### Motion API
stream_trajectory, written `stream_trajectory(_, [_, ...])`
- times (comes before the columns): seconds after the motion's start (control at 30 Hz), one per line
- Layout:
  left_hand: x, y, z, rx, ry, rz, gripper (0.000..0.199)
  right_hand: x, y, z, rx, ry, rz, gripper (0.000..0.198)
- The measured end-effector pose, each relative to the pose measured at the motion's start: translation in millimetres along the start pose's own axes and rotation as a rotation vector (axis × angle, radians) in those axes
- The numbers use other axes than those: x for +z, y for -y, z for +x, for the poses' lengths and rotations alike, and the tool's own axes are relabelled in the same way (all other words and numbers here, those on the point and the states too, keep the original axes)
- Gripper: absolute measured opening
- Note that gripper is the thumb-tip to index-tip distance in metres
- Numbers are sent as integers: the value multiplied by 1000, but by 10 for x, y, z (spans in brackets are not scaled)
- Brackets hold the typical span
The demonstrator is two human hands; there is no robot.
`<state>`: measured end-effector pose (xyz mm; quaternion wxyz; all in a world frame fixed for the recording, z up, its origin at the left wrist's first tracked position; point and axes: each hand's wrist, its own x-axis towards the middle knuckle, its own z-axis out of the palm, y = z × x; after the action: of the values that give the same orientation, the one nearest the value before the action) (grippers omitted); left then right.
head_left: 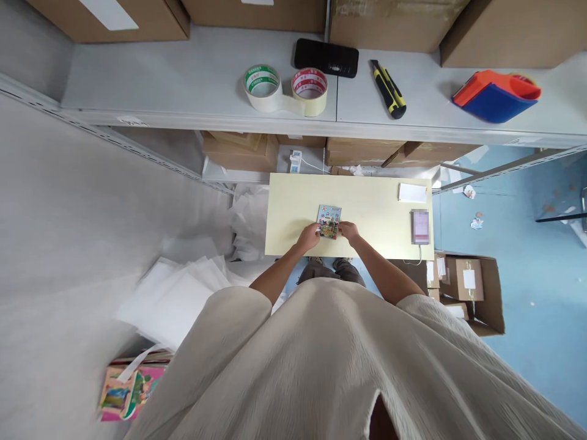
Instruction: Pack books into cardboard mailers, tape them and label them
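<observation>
A small picture book (329,221) with a light blue, colourful cover is on or just above the pale yellow table (293,201). My left hand (309,236) grips its lower left edge, fingers closed against the cover. At the opposite edge my right hand (349,231) pinches the book between thumb and fingers. The fingertips beneath the book are hidden. Farther right on the table lie a phone-like device (420,227) with a blurred screen and a cable, and a white pad or stack of paper (412,193).
Above the table, a grey shelf (183,73) carries two tape rolls (263,88), a black phone (326,58), a yellow-black box cutter (387,89), an orange-blue tape dispenser (498,96) and cartons. White packing sheets (178,293) lie left; an open carton (493,293) of smaller boxes stands right.
</observation>
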<state>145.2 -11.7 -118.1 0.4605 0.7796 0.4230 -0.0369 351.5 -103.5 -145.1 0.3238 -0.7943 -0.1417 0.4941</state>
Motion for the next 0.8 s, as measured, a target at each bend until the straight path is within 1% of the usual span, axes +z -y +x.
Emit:
stream_trajectory(0.13, [29,-13,5,16,-18,3,50,7,57,-38,72,-22,36,13])
stream_trajectory(0.23, [44,-48,20,4,-18,-12,48,-9,123,-118,68,-58,43,16])
stream_trajectory(0.33, [51,-88,37,-5,-19,-45,45,-29,184,-197,38,-103,-1,22])
stream_trajectory(0.43, [60,-118,44,-12,-34,-95,41,-26,222,-235,-15,-106,-14,28])
stream_trajectory(0.53, [77,-141,41,-13,-59,-167,36,12,230,-234,-87,-66,17,31])
stream_trajectory(0.6, [90,-165,41,-21,-46,-245,32,51,228,-228,-152,-54,31,33])
stream_trajectory(0.7, [100,-227,64,-48,0,-373,27,108,236,-245,-243,-88,78,38])
stream_trajectory(0.73, [96,-252,79,-59,-10,-401,26,123,246,-259,-263,-98,97,39])
stream_trajectory(0.8, [71,-295,111,-70,-79,-438,30,144,277,-298,-303,-104,130,41])
